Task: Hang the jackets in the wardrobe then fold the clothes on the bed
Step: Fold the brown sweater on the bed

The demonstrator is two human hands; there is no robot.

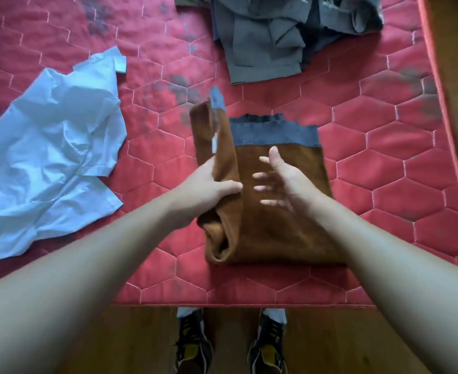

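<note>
The brown sweater (281, 220) lies flat near the front edge of the bed (384, 147), its long axis running away from the person, with the grey ribbed band (276, 133) at the far end. The left hand (209, 190) grips the left side fold and sleeve (209, 136), likely to lay it inward. The right hand (281, 179) hovers above with fingers spread, holding nothing, probably ready to smooth. A light blue shirt (52, 147) lies by the left edge
</note>
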